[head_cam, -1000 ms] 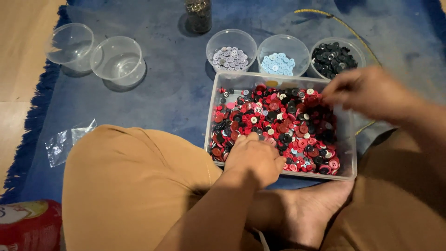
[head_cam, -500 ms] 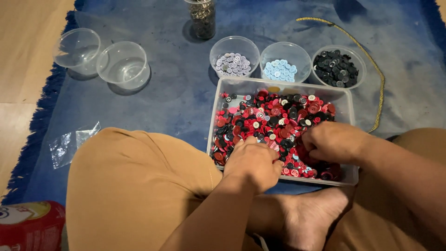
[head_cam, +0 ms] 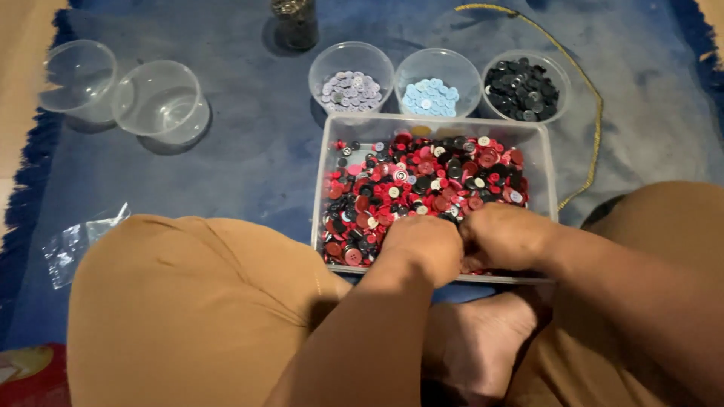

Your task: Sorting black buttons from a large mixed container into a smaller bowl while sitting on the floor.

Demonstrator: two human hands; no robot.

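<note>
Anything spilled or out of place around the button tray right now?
Nothing spilled. The buttons sit inside the clear tray, where the left hand and right hand meet. Only a crumpled clear plastic bag lies loose on the blue rug.

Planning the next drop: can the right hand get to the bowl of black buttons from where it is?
Probably yes. The right hand sits in the tray of mixed buttons, and the bowl of black buttons stands just beyond the tray's far right corner, open-topped, nothing between.
</note>
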